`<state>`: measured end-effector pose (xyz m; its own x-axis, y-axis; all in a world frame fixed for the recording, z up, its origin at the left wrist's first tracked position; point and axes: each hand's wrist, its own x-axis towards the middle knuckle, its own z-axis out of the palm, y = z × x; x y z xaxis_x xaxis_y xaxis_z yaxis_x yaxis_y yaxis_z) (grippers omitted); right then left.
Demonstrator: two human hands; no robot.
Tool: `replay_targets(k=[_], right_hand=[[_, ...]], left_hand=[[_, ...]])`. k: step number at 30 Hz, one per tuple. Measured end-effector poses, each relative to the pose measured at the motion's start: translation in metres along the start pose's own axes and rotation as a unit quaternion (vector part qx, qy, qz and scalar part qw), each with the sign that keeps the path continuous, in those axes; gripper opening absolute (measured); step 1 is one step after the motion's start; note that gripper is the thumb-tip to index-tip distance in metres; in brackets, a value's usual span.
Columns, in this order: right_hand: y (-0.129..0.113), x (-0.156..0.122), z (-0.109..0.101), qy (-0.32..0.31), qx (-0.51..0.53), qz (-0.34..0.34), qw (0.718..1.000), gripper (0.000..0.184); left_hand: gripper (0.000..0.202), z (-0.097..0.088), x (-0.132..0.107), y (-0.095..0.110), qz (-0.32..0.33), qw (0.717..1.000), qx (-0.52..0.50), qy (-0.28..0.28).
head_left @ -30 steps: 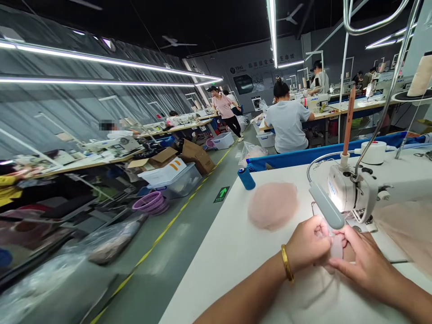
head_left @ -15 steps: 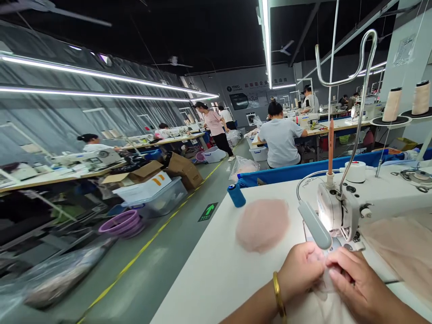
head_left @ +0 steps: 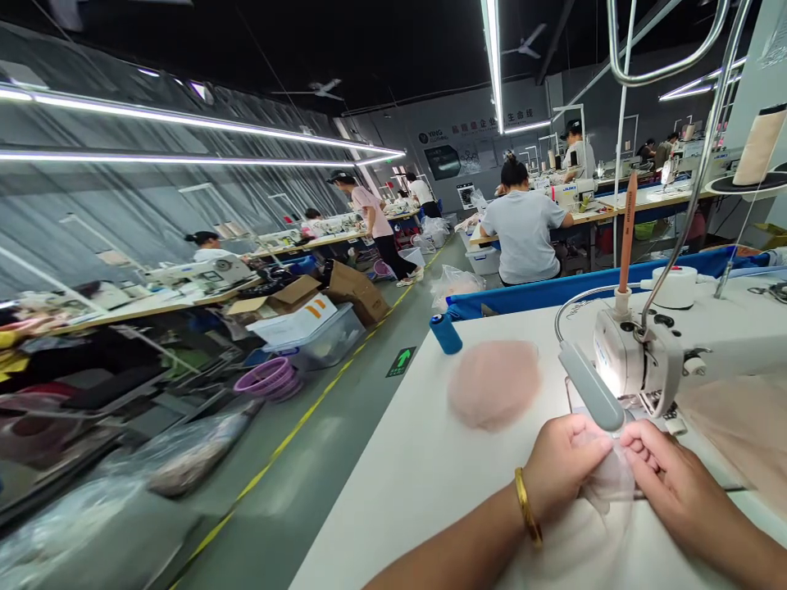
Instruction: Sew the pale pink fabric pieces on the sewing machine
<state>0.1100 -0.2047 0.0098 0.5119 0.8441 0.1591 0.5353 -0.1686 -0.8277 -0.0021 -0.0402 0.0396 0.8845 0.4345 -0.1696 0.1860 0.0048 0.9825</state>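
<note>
My left hand (head_left: 562, 467), with a gold bangle on its wrist, pinches a small piece of sheer pale-pink fabric (head_left: 606, 483). My right hand (head_left: 667, 475) grips the same piece from the right. Both hands sit on the white table (head_left: 406, 483) just in front of the white sewing machine (head_left: 670, 348), under its grey lamp arm (head_left: 590, 385). A round pile of pink fabric pieces (head_left: 493, 383) lies a little beyond my left hand. A blue thread spool (head_left: 446, 333) stands at the table's far left corner.
More pale fabric (head_left: 743, 426) lies right of the machine. Thread cones (head_left: 759, 147) stand on a rack at the right. A grey aisle (head_left: 320, 442) with a yellow line runs along the left, past boxes, bins and purple baskets (head_left: 270, 378). A seated person (head_left: 522, 229) works ahead; others stand farther off.
My hands stay at the machine, working the sheer piece; it now puffs up more loosely between them. The view has swung slightly. The person in pink has walked left along the aisle.
</note>
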Motion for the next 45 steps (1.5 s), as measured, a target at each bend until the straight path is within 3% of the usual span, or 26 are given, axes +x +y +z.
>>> replay_targets(k=[6, 14, 20, 31, 37, 45], right_hand=[[-0.003, 0.001, 0.003, 0.054, -0.071, -0.023, 0.996, 0.025], [0.001, 0.003, -0.001, 0.020, 0.013, 0.034, 0.999, 0.034], [-0.002, 0.003, -0.002, 0.000, 0.031, 0.027, 0.999, 0.038], [-0.008, 0.003, -0.004, 0.032, -0.042, -0.026, 0.998, 0.034], [-0.003, 0.001, -0.003, 0.027, -0.032, -0.006, 0.999, 0.033], [-0.007, 0.002, -0.004, 0.042, -0.050, 0.002, 0.998, 0.035]], left_hand=[[0.025, 0.002, -0.002, 0.005, 0.043, 0.999, -0.008, -0.030], [0.030, 0.001, -0.004, 0.004, 0.052, 0.997, 0.051, -0.017], [0.032, 0.001, -0.005, 0.008, 0.052, 0.996, 0.066, -0.028], [0.023, 0.006, -0.009, 0.007, 0.070, 0.993, 0.090, 0.005], [0.017, 0.010, -0.009, 0.011, 0.083, 0.996, 0.039, 0.003], [0.019, 0.013, -0.008, 0.006, 0.061, 0.994, 0.082, 0.037]])
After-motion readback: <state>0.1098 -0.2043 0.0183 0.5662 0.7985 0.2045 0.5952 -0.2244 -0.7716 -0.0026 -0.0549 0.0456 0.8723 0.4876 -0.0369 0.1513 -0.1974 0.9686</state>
